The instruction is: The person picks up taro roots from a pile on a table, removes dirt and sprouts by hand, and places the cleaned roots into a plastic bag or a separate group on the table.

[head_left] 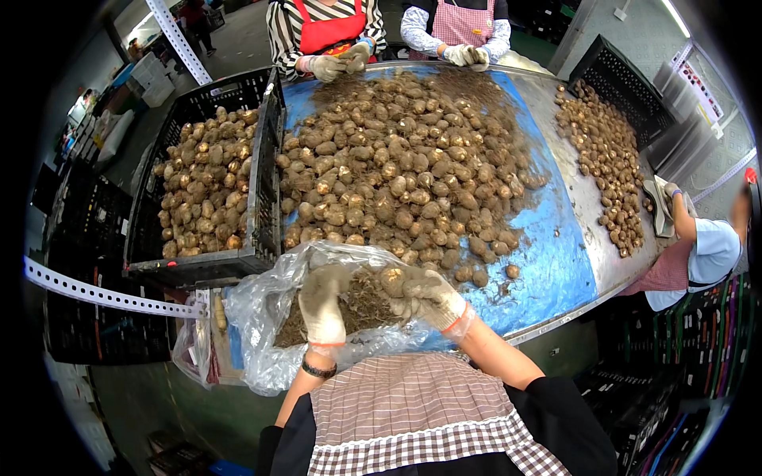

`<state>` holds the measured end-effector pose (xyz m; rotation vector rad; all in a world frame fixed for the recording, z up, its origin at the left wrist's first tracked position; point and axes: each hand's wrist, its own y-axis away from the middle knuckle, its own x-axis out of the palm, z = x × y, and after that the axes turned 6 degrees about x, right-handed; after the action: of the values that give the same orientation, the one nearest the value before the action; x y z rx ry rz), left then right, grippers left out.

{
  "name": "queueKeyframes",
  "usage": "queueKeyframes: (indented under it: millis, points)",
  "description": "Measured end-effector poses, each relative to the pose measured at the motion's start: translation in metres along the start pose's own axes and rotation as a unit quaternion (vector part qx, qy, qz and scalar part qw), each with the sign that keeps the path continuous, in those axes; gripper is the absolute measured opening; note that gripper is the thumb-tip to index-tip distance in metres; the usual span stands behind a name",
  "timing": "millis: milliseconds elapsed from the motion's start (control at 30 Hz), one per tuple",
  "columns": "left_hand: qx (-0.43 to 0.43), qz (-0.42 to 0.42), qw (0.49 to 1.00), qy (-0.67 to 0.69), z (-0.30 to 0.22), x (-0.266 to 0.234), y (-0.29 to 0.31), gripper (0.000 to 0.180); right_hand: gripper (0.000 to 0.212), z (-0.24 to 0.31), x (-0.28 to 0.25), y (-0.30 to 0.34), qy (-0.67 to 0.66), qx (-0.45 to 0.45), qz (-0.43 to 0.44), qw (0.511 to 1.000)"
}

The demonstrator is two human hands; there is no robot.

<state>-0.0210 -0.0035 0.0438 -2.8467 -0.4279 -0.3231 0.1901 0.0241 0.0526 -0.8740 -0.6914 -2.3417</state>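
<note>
Clock directions are read from the worker's hands.

Item 1. Right hand [432,300], gloved: fingers gripped on one brown tuber [392,282], which sits at the fingertips toward 10 o'clock.

Item 2. Left hand [324,305], gloved, blurred: just beside the right, the two apart; whether it grips anything cannot be told.

Item 3. Clear plastic bag [258,337], spread beneath both hands, holding fibrous brown debris [367,303]; some trimming appears done, judging by this.

Item 4. Main heap [405,166] of loose tubers, 12 o'clock, on a blue sheet [559,238]; many look hairy. Large, so much of the work appears left.

Item 5. Black crate [190,271], 10 o'clock, well filled with tubers; whether these are finished cannot be told.

Item 6. Smaller pile [599,151] of tubers, 2 o'clock, on bare metal, near a tilted black crate [615,87]; status uncertain.

Item 7. Co-workers' gloved hands: two pairs at 12 o'clock beyond the heap; another person at 2 to 3 o'clock, beside the smaller pile.
</note>
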Motion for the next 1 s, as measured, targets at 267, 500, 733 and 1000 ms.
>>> queueKeyframes:
  millis: [267,500,733,1000]
  points:
    - [-0.041,0.147,0.983,0.098,-0.015,0.033,0.006,0.040,0.043,-0.017,-0.004,-0.016,-0.132,0.044,0.083,0.987]
    - [0.031,-0.019,0.999,0.024,-0.011,0.023,-0.004,0.025,0.036,-0.021,0.019,-0.016,-0.370,0.033,0.094,0.924]
    - [-0.001,0.150,0.987,0.049,-0.026,0.039,-0.003,0.043,0.033,-0.017,0.005,-0.015,-0.278,0.041,0.048,0.958]
    - [0.004,0.158,0.987,0.009,-0.012,0.042,0.004,0.040,0.034,-0.014,0.002,-0.016,-0.246,0.018,0.086,0.965]
